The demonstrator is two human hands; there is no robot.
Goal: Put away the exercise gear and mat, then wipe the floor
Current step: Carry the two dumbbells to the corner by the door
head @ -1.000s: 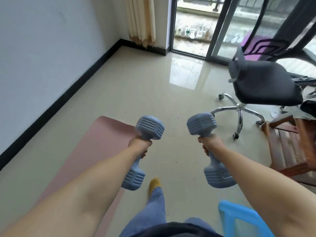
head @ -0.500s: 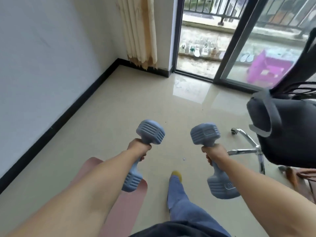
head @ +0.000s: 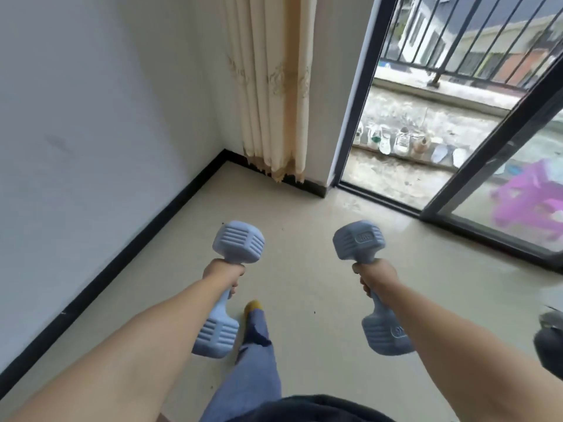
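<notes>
Pink mat and chair seat gone; corner nearer.

A white wall (head: 91, 117) with a black skirting (head: 128, 257) meets a glossy beige floor (head: 304, 239) in a corner where a cream curtain (head: 274, 86) hangs beside an open glass door (head: 502, 166), daylight falling on shoes (head: 402, 141), a railing (head: 475, 41) and a purple stool (head: 530, 199) outside.

Both bare forearms reach forward from the person's body, roughly parallel and apart. The left hand (head: 224, 275) curls round the handle of a blue dumbbell (head: 227, 287); the right hand (head: 376, 277) grips another blue dumbbell's (head: 370, 287) handle the same way. One leg steps forward between the two forearms.
</notes>
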